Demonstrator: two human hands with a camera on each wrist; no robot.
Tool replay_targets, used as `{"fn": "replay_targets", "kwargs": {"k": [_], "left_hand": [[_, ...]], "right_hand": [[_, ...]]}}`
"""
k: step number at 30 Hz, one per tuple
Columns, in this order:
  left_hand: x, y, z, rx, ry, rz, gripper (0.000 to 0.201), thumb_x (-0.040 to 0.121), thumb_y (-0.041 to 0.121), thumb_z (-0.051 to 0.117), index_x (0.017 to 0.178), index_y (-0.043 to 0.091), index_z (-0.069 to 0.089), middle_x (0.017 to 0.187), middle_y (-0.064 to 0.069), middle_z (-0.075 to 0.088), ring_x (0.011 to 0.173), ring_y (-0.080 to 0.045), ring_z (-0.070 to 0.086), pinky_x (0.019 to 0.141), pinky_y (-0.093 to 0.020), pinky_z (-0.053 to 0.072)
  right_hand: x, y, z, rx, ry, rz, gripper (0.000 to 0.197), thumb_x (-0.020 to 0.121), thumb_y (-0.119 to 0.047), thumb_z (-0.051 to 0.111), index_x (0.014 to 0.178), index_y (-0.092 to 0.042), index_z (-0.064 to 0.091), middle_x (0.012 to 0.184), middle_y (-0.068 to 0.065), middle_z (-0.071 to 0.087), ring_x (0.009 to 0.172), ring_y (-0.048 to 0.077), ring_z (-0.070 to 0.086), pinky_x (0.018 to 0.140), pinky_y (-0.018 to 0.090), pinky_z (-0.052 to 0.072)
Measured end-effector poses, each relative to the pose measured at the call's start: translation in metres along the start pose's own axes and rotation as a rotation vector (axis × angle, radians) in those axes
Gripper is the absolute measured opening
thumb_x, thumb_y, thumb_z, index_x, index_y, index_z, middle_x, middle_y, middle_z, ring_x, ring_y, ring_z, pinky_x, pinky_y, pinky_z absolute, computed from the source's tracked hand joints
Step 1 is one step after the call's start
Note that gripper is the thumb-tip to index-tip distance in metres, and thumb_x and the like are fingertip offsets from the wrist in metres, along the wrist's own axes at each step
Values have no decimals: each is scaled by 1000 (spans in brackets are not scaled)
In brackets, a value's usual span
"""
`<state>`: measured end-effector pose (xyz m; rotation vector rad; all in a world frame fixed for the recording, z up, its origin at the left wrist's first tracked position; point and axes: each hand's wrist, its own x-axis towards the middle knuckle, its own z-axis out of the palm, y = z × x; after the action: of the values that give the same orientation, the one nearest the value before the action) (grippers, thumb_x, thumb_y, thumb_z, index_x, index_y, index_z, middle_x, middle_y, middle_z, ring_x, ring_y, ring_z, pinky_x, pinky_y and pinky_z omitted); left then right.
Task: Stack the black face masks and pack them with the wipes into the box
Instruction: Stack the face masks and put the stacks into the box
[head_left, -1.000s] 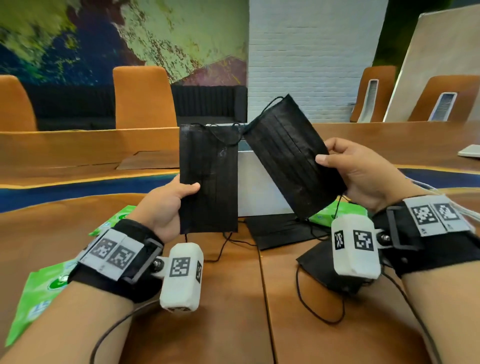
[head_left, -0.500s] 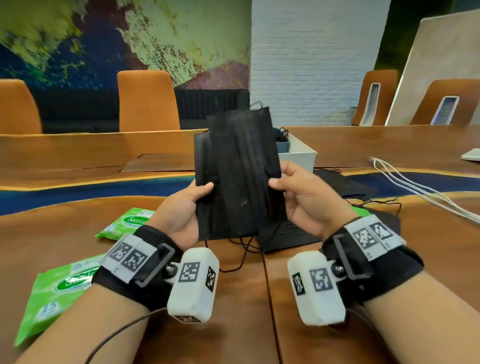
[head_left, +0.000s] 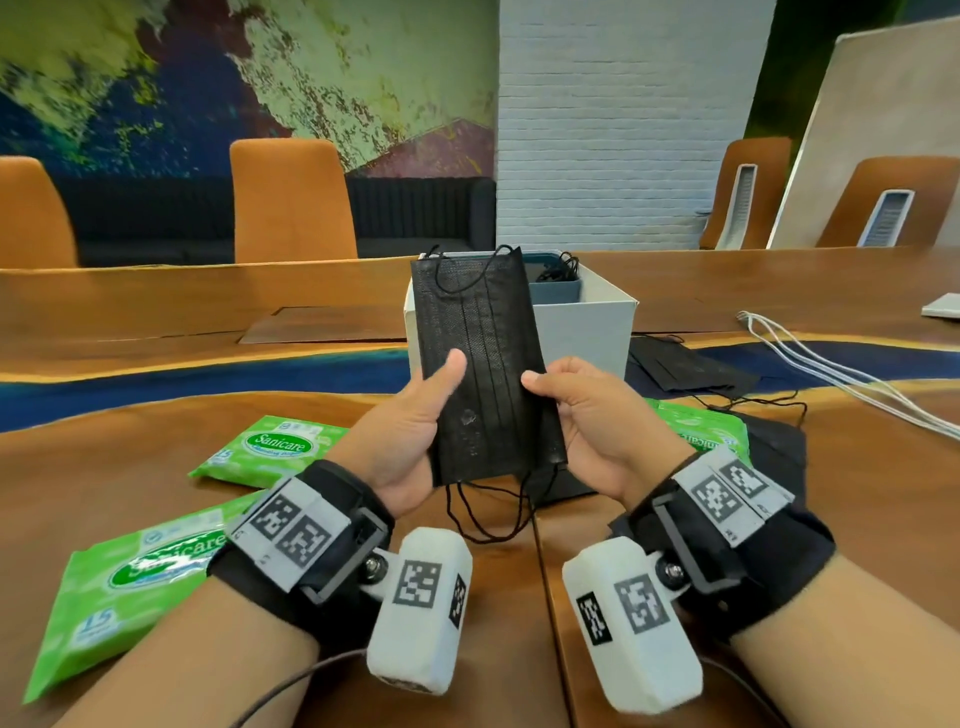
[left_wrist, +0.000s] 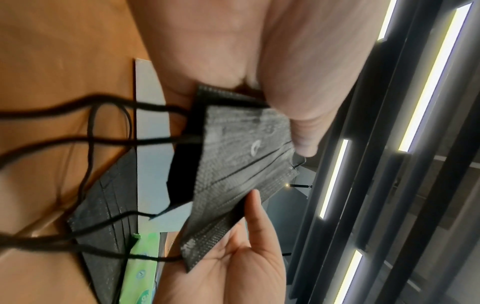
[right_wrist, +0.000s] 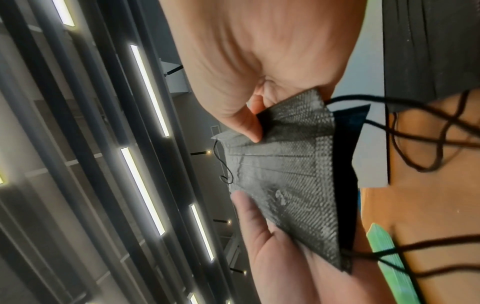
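Two black face masks lie one on the other, held upright in front of the white box. My left hand grips their left edge, thumb on the front. My right hand pinches the right edge. The wrist views show the same stack between both hands, ear loops hanging down. More black masks lie on the table right of the box, and another near my right wrist. Green wipe packs lie at the left; a third sits behind my right hand.
A dark inner tray with black loops sits inside the box. White cables run across the wooden table at the right. Orange chairs stand behind the far table edge.
The two masks, held apart one second ago, have been brought together into one aligned stack. Both hands have moved closer to each other and lower.
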<state>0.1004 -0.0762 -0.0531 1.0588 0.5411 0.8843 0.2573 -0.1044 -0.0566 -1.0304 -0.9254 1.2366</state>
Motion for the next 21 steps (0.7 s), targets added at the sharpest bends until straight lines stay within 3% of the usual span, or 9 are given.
{"fn": "replay_targets", "kwargs": {"k": [3,9,12,14,18,21], "left_hand": [[2,-1,-2,1,40,7,27,95,30,47,119,22,55,103,-6,74,93,-21,71,73,-43,58],[1,-3,1,-21,62,-35,31,100,33,38,112,14,60,102,-10,74,90,-23,72,69,-40,56],[0,-1,2,-23,84,-57,37,100,35,38,116,11,61,103,-12,73,91,-24,71,68,-39,56],[-1,1,3,-28,88,-71,41,99,37,37,116,9,62,106,-14,72,94,-26,70,73,-41,55],[-3,4,4,-52,83,-87,46,98,41,36,119,9,62,109,-16,71,97,-28,69,78,-43,52],[-5,6,3,-48,57,-101,49,98,44,34,116,8,63,109,-16,71,97,-28,69,78,-43,52]], "right_hand": [[-1,2,2,25,3,-5,19,94,-11,52,77,-15,46,105,19,59,109,35,57,100,58,42],[-1,6,4,-5,33,-23,21,93,-11,54,75,-16,44,95,12,60,98,26,57,98,53,43],[0,5,4,-125,85,-65,18,91,-15,58,77,-19,47,96,11,58,95,25,56,95,52,45],[0,5,3,-185,102,-80,12,89,-18,61,87,-20,50,101,9,59,98,25,58,94,51,47],[2,5,1,-127,56,-48,31,89,-17,61,117,-22,48,118,11,61,111,27,58,96,51,48],[-2,0,2,-174,17,-80,23,93,-13,56,116,-14,54,112,10,66,103,23,63,90,43,52]]}}
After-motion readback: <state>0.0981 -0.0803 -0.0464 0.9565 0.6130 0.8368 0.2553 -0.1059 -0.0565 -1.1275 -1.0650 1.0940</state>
